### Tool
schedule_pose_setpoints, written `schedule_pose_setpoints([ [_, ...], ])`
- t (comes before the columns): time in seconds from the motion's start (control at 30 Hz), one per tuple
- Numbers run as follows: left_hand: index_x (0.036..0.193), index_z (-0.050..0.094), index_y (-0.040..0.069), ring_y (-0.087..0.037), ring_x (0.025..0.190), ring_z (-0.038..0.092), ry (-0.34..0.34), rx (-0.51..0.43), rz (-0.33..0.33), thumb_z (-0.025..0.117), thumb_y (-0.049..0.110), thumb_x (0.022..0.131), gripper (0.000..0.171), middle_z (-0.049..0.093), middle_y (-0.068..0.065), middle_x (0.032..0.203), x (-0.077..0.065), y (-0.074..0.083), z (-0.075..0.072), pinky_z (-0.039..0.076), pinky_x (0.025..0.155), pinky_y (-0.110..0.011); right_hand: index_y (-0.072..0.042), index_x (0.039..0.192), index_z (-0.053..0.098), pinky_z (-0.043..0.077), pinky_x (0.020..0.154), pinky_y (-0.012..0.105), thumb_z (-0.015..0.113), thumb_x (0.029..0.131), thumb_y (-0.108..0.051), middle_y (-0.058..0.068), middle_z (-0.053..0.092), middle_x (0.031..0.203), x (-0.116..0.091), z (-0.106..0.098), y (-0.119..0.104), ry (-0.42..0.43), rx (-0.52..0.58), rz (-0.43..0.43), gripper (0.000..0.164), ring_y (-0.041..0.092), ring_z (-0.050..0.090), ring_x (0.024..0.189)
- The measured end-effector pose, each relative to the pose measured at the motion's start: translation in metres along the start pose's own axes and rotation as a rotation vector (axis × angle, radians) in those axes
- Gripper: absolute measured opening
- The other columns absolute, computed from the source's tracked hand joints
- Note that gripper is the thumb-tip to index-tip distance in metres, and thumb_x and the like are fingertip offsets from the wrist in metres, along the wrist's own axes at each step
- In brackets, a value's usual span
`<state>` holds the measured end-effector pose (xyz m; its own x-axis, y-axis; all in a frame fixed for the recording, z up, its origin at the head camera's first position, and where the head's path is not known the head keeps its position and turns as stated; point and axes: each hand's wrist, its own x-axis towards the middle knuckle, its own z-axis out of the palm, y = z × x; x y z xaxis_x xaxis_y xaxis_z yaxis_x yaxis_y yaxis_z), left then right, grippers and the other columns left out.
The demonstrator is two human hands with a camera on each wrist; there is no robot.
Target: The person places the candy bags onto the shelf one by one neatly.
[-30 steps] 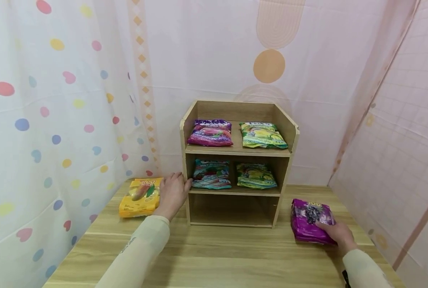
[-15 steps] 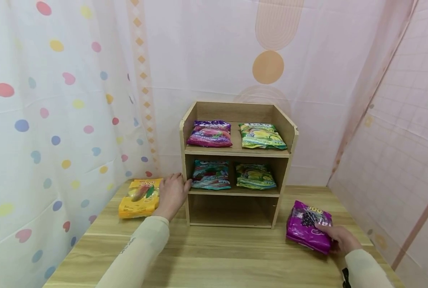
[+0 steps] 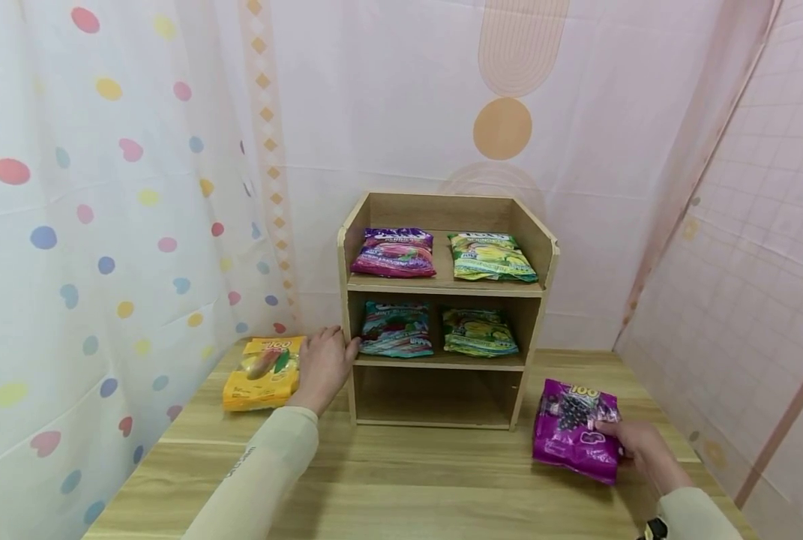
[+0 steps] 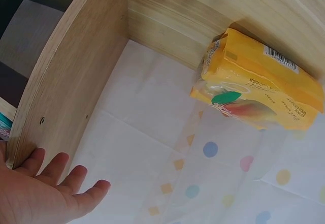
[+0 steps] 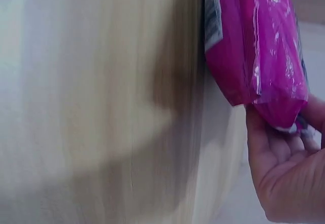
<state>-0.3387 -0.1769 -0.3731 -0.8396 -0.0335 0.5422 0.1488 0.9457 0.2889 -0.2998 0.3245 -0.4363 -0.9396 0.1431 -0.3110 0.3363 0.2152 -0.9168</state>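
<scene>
My right hand (image 3: 644, 446) pinches the lower right edge of a purple candy bag (image 3: 573, 442) with grapes printed on it. Thumb on top and fingers underneath, it holds the bag tilted close over the table, right of the shelf. In the right wrist view, the purple bag (image 5: 271, 41) casts a shadow on the wood. My left hand (image 3: 327, 364) rests against the left side panel of a small wooden shelf (image 3: 435, 283). Its thumb lies at the panel's front edge, and the left wrist view shows the fingers (image 4: 57, 167) spread and relaxed along the panel's outer side.
A yellow bag (image 3: 262, 375) with a mango print lies left of the shelf. On the top tier sit a berry-purple bag (image 3: 394, 253) and a yellow-green bag (image 3: 492, 256). The middle tier holds a teal bag (image 3: 396, 330) and a green bag (image 3: 480, 332). Curtains (image 3: 408, 112) surround the table.
My right hand has lifted and turned the purple bag, shifting it slightly left and toward me. The left hand has stayed at the shelf's side.
</scene>
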Motion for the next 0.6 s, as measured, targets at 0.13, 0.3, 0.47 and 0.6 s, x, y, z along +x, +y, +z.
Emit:
schedule_pose_setpoints([
  [0.13,0.102,0.070,-0.006,-0.041,0.110,0.058,-0.016,-0.004,-0.008,0.058,0.032,0.100,0.040,0.066,-0.022,0.117,0.000,0.000,-0.001,0.037,0.100,-0.060,0.027,0.121,0.042,0.057,0.064,0.031,0.068,0.093,-0.012,0.002,0.063,0.075,-0.009,0.005,-0.002,0.063,0.046,-0.044,0.055,0.013,0.062,0.064],
  [0.3,0.111,0.068,-0.008,-0.042,0.112,0.057,-0.023,-0.004,-0.011,0.057,0.032,0.101,0.043,0.065,-0.023,0.119,0.000,0.000,-0.001,0.036,0.101,-0.060,0.024,0.135,0.036,0.058,0.066,0.031,0.067,0.095,-0.018,-0.002,0.067,0.077,-0.021,0.005,0.000,0.083,0.061,-0.128,0.065,0.012,0.065,0.067],
  [0.47,0.113,0.068,-0.008,-0.042,0.115,0.057,-0.027,-0.001,-0.014,0.057,0.032,0.100,0.043,0.064,-0.023,0.122,0.000,0.000,-0.002,0.036,0.101,-0.061,0.020,0.124,0.054,0.057,0.067,0.028,0.066,0.096,-0.020,-0.003,0.068,0.081,-0.035,0.004,0.004,0.073,0.048,-0.175,0.050,0.011,0.065,0.070],
  [0.6,0.114,0.068,-0.008,-0.042,0.117,0.055,-0.034,0.002,-0.012,0.057,0.032,0.101,0.044,0.063,-0.023,0.125,0.001,0.000,-0.002,0.035,0.102,-0.061,0.014,0.116,0.064,0.057,0.069,0.030,0.067,0.096,-0.018,0.000,0.071,0.084,-0.044,0.005,0.007,0.028,0.055,-0.187,0.038,0.013,0.067,0.073],
])
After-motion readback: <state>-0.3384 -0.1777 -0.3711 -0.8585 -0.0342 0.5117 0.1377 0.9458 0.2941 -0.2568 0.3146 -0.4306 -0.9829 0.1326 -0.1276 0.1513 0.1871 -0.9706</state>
